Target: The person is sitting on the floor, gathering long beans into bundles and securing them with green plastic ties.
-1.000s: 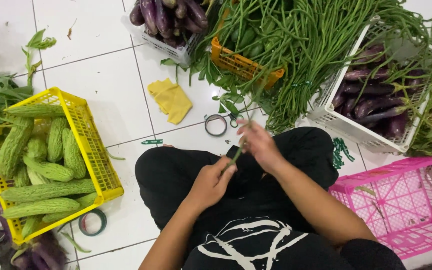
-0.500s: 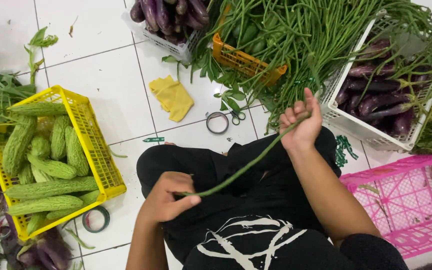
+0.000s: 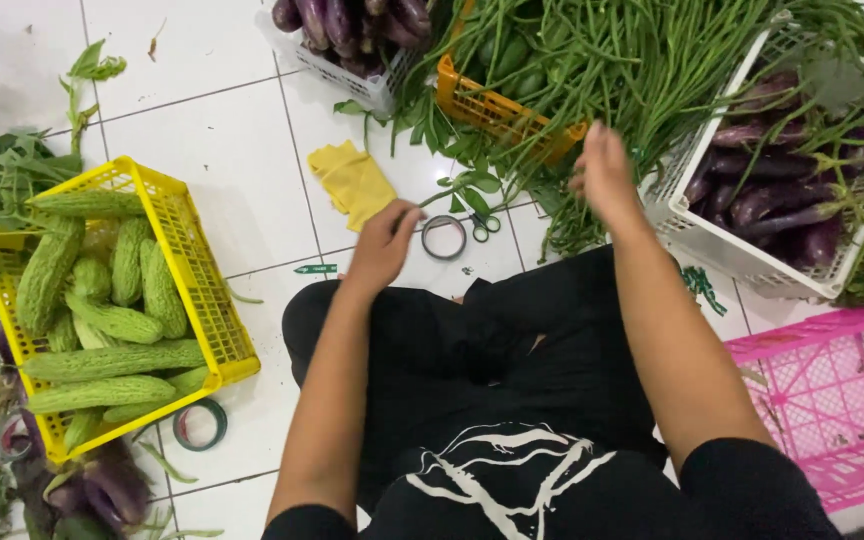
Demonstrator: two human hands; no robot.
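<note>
Hands reached forward over the tiled floor (image 3: 212,140) as a seated person sorted vegetables. The right hand (image 3: 607,175), fingers loosely spread and holding nothing, hovered at the heap of long beans (image 3: 592,60) spilling over an orange basket (image 3: 497,110); picking up a strand looked the likely next call. The left hand (image 3: 384,240), half curled and empty, hung just beside a tape roll (image 3: 444,237) and small scissors (image 3: 482,226).

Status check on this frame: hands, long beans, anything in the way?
Both hands empty: left hand over the tape roll, right hand at the long beans. Small scissors lie between them.
</note>
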